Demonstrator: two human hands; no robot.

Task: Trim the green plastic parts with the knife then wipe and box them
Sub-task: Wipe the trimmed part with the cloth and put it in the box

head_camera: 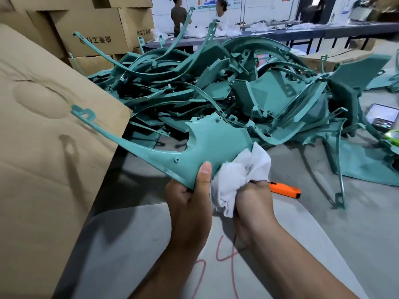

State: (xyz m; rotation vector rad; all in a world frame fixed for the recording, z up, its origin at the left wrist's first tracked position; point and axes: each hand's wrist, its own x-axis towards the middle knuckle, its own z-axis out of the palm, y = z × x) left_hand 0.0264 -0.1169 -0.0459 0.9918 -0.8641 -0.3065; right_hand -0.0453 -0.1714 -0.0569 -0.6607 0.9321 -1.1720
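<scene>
My left hand [190, 201] grips the lower edge of a green plastic part [207, 147], thumb pressed on its face. The part has a broad body and a long thin arm reaching up to the left, over the cardboard. My right hand [253, 201] holds a crumpled white cloth [239, 175] against the part's right edge. An orange knife [285, 189] lies on the table just right of my right hand. A large heap of green plastic parts [216, 89] fills the table behind.
A big cardboard box flap [47, 137] stands at the left. Stacked cartons [92, 31] sit behind it. A phone [382, 114] lies at the right among the parts. Two people stand at a far bench [302, 32]. A grey sheet with red marks [216, 255] lies under my arms.
</scene>
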